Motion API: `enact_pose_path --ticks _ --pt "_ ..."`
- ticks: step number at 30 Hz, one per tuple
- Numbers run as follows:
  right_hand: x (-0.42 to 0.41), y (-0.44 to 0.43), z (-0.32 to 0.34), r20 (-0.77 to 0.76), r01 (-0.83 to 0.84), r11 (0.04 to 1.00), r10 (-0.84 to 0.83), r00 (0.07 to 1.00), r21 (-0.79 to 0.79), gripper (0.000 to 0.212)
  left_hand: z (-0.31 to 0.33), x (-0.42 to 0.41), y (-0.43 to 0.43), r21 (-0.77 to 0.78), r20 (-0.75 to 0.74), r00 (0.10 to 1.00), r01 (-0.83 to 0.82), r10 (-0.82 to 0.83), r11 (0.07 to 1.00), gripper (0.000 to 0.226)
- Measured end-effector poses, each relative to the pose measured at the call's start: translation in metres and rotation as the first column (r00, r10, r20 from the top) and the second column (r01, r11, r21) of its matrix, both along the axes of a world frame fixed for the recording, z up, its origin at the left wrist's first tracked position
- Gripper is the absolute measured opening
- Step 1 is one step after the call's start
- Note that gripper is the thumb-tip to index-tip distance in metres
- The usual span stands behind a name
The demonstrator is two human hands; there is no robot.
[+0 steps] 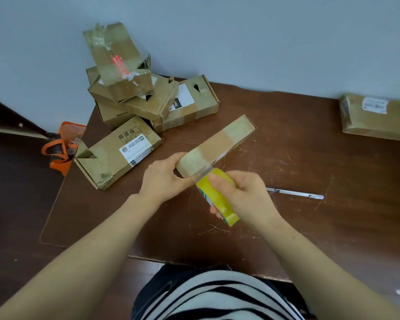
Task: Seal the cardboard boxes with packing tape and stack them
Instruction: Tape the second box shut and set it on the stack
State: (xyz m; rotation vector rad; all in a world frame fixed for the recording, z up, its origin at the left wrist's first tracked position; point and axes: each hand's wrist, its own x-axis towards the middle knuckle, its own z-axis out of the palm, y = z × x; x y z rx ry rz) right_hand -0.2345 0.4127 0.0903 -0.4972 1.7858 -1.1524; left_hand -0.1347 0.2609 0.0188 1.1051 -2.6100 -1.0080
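A person's left hand [164, 175] grips the near end of a flat cardboard box [217, 146], held at a slant over a scratched brown table [310, 158]. The right hand [246, 196] has its fingers curled round a yellow roll of packing tape [214, 199], and a clear strip runs from the roll to the box's near corner. A pile of taped boxes [129, 93] sits at the table's far left corner. A metal cutter [296, 194] lies just right of the hands.

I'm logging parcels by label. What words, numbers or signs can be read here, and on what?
"060": black label on the rear box, turned sideways.
White label on the front-left box: print too small to read.
Red strip on the top box: blurred.
Pale label on the far-right box: blurred.
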Motion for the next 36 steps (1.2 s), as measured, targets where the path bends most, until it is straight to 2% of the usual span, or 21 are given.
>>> enact_pose_path --ticks 3,6,7,9,10,12,13,15,16,18,19,20,21,22,23,26,29,31,33,35,36 --pt "0.002 0.009 -0.024 -0.012 0.015 0.996 -0.014 1.000 0.093 0.028 -0.003 0.001 -0.003 0.003 0.021 1.000 0.014 -0.014 1.000 0.074" --pt "-0.003 -0.008 -0.039 -0.013 -0.004 0.993 0.005 1.000 0.119 0.029 0.002 -0.001 -0.010 0.152 0.052 0.998 0.020 -0.029 0.988 0.067" --pt "-0.005 -0.015 -0.042 -0.005 -0.016 0.993 0.017 1.000 0.117 0.030 0.006 -0.001 -0.016 0.214 0.119 0.986 0.090 -0.118 0.973 0.075" --pt "-0.009 -0.022 -0.045 -0.001 -0.043 0.992 0.043 0.999 0.118 0.031 0.021 -0.004 -0.027 0.319 0.287 0.898 0.237 -0.332 0.917 0.099" --pt "-0.011 -0.023 -0.047 -0.004 -0.054 0.992 0.055 0.998 0.116 0.031 0.031 -0.007 -0.030 0.332 0.329 0.877 0.239 -0.349 0.912 0.103" --pt "-0.013 -0.027 -0.049 -0.004 -0.064 0.992 0.065 0.998 0.108 0.033 0.043 -0.020 -0.030 0.217 0.235 0.946 0.174 -0.224 0.960 0.097" --pt "-0.013 -0.029 -0.049 0.005 -0.061 0.993 0.061 0.998 0.101 0.032 0.044 -0.029 -0.025 0.073 0.167 0.972 0.155 -0.165 0.985 0.092" --pt "-0.014 -0.032 -0.051 0.025 -0.054 0.994 0.052 0.998 0.093 0.025 0.035 -0.045 -0.005 -0.200 0.247 0.949 0.248 -0.196 0.948 0.090" --pt "-0.014 -0.033 -0.051 0.043 -0.055 0.994 0.051 0.998 0.093 0.022 0.026 -0.048 0.004 -0.233 0.343 0.905 0.340 -0.251 0.911 0.093" --pt "-0.014 -0.033 -0.052 0.092 -0.052 0.996 0.045 0.995 0.077 0.019 0.014 -0.053 0.001 -0.146 0.423 0.854 0.395 -0.304 0.907 0.089" --pt "-0.015 -0.033 -0.052 0.104 -0.052 0.996 0.044 0.994 0.071 0.019 0.016 -0.053 -0.007 -0.065 0.382 0.866 0.373 -0.322 0.926 0.079" --pt "-0.015 -0.033 -0.051 0.101 -0.063 0.996 0.056 0.993 0.070 0.020 0.023 -0.049 -0.014 0.035 0.273 0.909 0.318 -0.315 0.948 0.072" --pt "-0.016 -0.034 -0.049 0.091 -0.073 0.995 0.067 0.994 0.065 0.021 0.029 -0.043 -0.020 0.145 0.111 0.959 0.245 -0.261 0.959 0.074" --pt "-0.017 -0.034 -0.047 0.085 -0.081 0.995 0.075 0.994 0.064 0.024 0.032 -0.034 -0.022 0.252 -0.034 0.985 0.173 -0.170 0.952 0.081" --pt "-0.017 -0.035 -0.045 0.085 -0.083 0.994 0.078 0.993 0.064 0.027 0.030 -0.022 -0.022 0.321 -0.101 0.991 0.118 -0.090 0.940 0.088" --pt "-0.016 -0.034 -0.042 0.086 -0.070 0.996 0.064 0.994 0.059 0.033 0.007 0.006 -0.007 0.383 -0.022 0.999 0.054 -0.049 0.922 0.099" --pt "-0.017 -0.030 -0.034 0.099 -0.069 0.997 0.065 0.993 0.041 0.036 -0.014 0.010 -0.001 0.488 -0.151 0.988 0.053 0.024 0.871 0.085" --pt "-0.021 -0.026 -0.026 0.151 -0.067 0.997 0.059 0.987 0.048 0.036 -0.016 0.011 -0.004 0.583 -0.156 0.987 0.056 0.044 0.811 0.083" --pt "-0.025 -0.022 -0.023 0.170 -0.099 0.994 0.089 0.981 0.054 0.025 -0.023 0.017 -0.009 0.680 -0.123 0.991 0.041 0.060 0.732 0.090" --pt "-0.024 -0.021 -0.020 0.185 -0.199 0.980 0.193 0.964 0.011 0.010 -0.029 0.023 -0.011 0.766 -0.100 0.988 -0.002 0.122 0.643 0.095" --pt "-0.022 -0.023 -0.021 0.191 -0.231 0.973 0.230 0.954 -0.018 0.009 -0.032 0.023 -0.011 0.799 -0.092 0.979 -0.038 0.184 0.601 0.095"
